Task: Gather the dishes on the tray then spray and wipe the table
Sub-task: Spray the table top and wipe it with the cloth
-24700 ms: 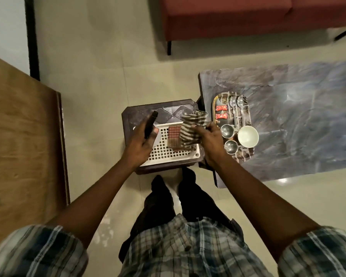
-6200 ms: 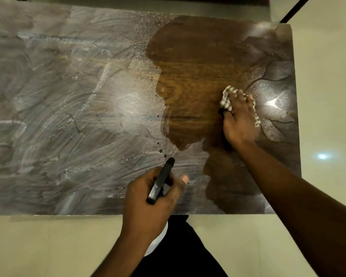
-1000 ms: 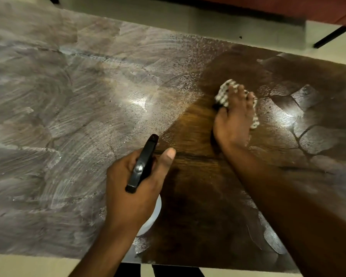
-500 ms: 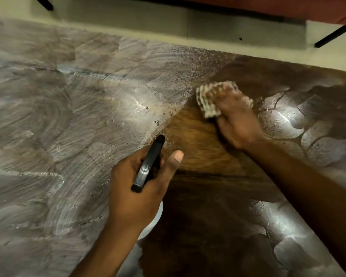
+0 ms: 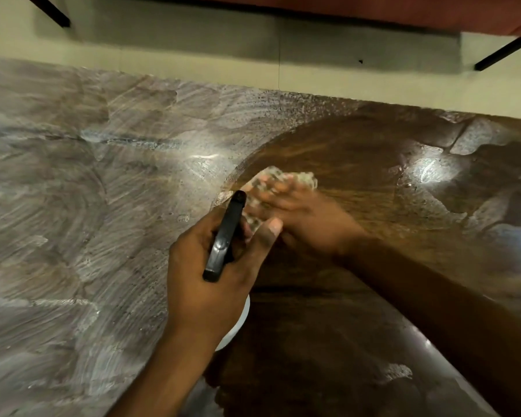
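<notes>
My left hand (image 5: 211,275) grips a spray bottle (image 5: 224,236) by its black trigger head; the white body (image 5: 238,323) shows just below my palm. My right hand (image 5: 307,218), blurred, presses a checked cloth (image 5: 271,182) flat on the table (image 5: 73,206) right behind the bottle's nozzle. The table top is dusty grey with streaks on the left and dark, wet wood on the right around the cloth. The tray and dishes are out of view.
Beyond the table's far edge lies pale floor (image 5: 253,34). A red sofa (image 5: 373,10) on black legs (image 5: 503,55) stands at the top of the view. Grey patches remain at the table's right side (image 5: 427,170).
My right hand slid the cloth left and toward me across the table, widening the dark wiped area. My left hand with the bottle stayed near the middle.
</notes>
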Tool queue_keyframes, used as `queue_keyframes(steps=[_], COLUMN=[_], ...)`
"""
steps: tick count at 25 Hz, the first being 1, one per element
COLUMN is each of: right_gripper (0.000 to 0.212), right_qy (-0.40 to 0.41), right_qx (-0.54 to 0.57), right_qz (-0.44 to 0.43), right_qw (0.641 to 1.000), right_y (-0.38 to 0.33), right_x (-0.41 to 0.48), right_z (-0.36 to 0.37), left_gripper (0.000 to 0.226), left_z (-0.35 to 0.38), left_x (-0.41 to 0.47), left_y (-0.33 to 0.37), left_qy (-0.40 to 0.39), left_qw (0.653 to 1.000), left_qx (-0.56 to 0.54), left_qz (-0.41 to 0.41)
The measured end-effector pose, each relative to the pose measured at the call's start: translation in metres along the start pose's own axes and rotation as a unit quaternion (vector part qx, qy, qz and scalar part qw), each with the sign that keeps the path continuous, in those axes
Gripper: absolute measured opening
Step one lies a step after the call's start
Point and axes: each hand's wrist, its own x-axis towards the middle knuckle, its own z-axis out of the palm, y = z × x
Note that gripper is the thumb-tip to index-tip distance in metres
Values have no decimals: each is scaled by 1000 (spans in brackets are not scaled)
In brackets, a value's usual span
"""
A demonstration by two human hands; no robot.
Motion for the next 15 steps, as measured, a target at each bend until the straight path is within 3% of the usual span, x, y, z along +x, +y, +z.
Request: queue_keyframes(steps=[3,5,7,8,9,12,14,15], right_gripper=[67,70,70,69,70,73,72,71], right_qy=[69,184,244,237,213,59,-37,-56], right_qx=[33,80,112,117,107,56,10,-7], right_qz=[248,404,498,497,455,195,32,0], right_qw=[966,892,824,827,858,977,999,998], right_y=[64,88,81,68,52,0,-3,7], right_x=[-9,0,25,39,50,60,51,45], right_z=[-31,-49,-53,-50,-44,-20,-15,-20], left_gripper=[54,59,51,45,40,37,37,38], left_z=[-3,-5,-7,-8,-8,-10,-11,-11], left_x=[4,5,6,7,9,14,17,17], left_y=[2,2,0,-2,-3,-7,-6,-5], left_qy=[-3,4,19,22,23,23,20,17], left_qw=[1000,1000,999,999,999,999,1000,1000], left_qx=[10,-3,2,10,14,18,22,19], left_qz=[-17,-28,-30,-30,-33,-22,0,5])
